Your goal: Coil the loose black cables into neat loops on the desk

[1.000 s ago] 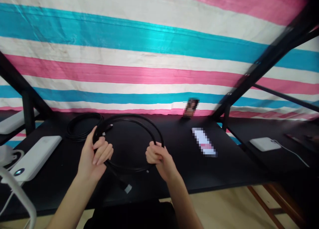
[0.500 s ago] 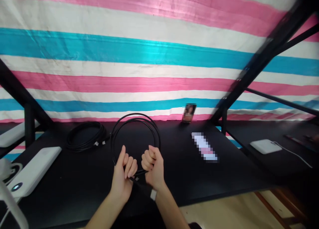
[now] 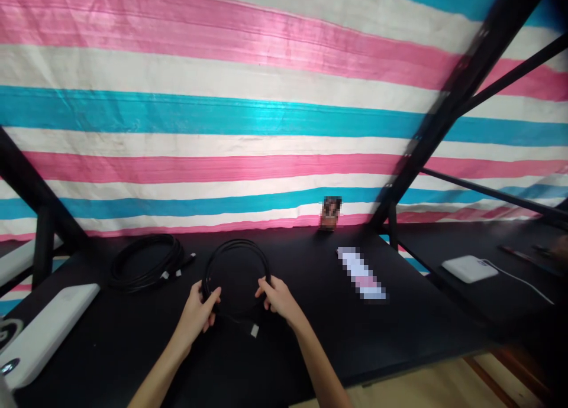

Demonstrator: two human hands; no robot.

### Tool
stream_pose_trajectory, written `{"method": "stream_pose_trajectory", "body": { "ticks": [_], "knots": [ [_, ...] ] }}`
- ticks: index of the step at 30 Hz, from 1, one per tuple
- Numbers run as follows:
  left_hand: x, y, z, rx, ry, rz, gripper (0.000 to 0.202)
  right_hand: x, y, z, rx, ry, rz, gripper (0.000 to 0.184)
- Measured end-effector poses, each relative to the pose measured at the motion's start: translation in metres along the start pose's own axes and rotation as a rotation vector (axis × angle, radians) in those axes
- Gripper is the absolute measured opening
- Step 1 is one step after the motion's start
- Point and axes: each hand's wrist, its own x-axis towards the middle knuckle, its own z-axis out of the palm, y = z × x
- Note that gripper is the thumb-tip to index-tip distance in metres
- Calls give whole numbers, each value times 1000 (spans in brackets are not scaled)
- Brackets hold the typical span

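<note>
Far L of bench (image 3: 381,343): white oblong unit (image 3: 53,328) w/ round display, lying flat, long axis running away from the person. Next, a coiled black cable (image 3: 146,266) on the bench, ends w/ light-coloured plugs at its R edge; apart from both hands.

L hand (image 3: 196,309): fingers closed round the L side of the held cable (image 3: 237,242), thumb on near face. Held cable = approx. round loop betw. the 2 hands, no clear long axis; arch rises beyond the fingers, away from the person. Lower part unclear; contact w/ bench can't be confirmed. Neither hand clearly nearer: one per side, approx. level.

Loose plug (image 3: 254,330): below loop, betw. hands, slightly nearer R; hanging or resting, can't tell.

R hand (image 3: 276,295): fingers appear pinched on R side of loop; exact grip partly hidden.

Far R: white pad (image 3: 470,268) w/ thin lead, well apart.
</note>
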Motion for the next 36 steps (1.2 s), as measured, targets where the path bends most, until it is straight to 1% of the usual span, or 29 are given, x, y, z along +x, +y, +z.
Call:
{"method": "stream_pose_trajectory", "body": {
  "ticks": [2, 4, 6, 7, 8, 9, 11, 12, 13, 14, 15, 17, 19, 21, 24, 29, 33, 36],
  "knots": [
    [-1, -3, -5, 90, 9, 20, 82, 1, 4, -3, 41, 0, 14, 16],
    [-6, 1, -11, 253, 61, 126, 81, 3, 9, -5, 69, 16, 6, 18],
    [-15, 11, -15, 456, 102, 283, 67, 5, 13, -7, 84, 35, -12, 27],
    [-20, 18, -16, 559, 79, 359, 57, 6, 15, -8, 84, 45, -29, 33],
    [-25, 24, -17, 655, 9, 413, 48, 7, 16, -9, 82, 60, -52, 38],
    [-30, 29, -16, 734, -101, 453, 43, 8, 16, -11, 80, 85, -77, 43],
    [-35, 34, -13, 851, -333, 495, 41, 8, 15, -16, 78, 171, -118, 53],
    [-35, 33, -10, 904, -408, 506, 43, 6, 15, -19, 71, 220, -131, 58],
    [-35, 31, -7, 962, -444, 514, 45, 3, 15, -23, 54, 264, -142, 61],
    [-34, 27, -3, 1025, -445, 524, 45, -1, 16, -28, 28, 292, -155, 61],
    [-33, 23, 0, 1085, -426, 540, 43, -6, 18, -32, -7, 302, -168, 59],
    [-29, 16, 5, 1161, -388, 580, 39, -20, 25, -40, -75, 281, -180, 50],
    [-24, 11, 9, 1159, -353, 606, 35, -35, 33, -45, -128, 258, -182, 41],
    [-17, 10, 9, 1125, -313, 604, 33, -49, 40, -47, -169, 248, -198, 35],
    [0, 11, 7, 1076, -238, 588, 34, -62, 43, -47, -196, 250, -237, 28],
    [28, 18, 6, 958, -137, 585, 34, -59, 44, -43, -226, 311, -257, 26],
    [47, 21, 15, 836, -85, 592, 29, -51, 50, -39, -298, 400, -280, 24],
    [62, 14, 23, 741, -65, 608, 29, -49, 56, -37, -332, 439, -300, 24]
  ]
}}
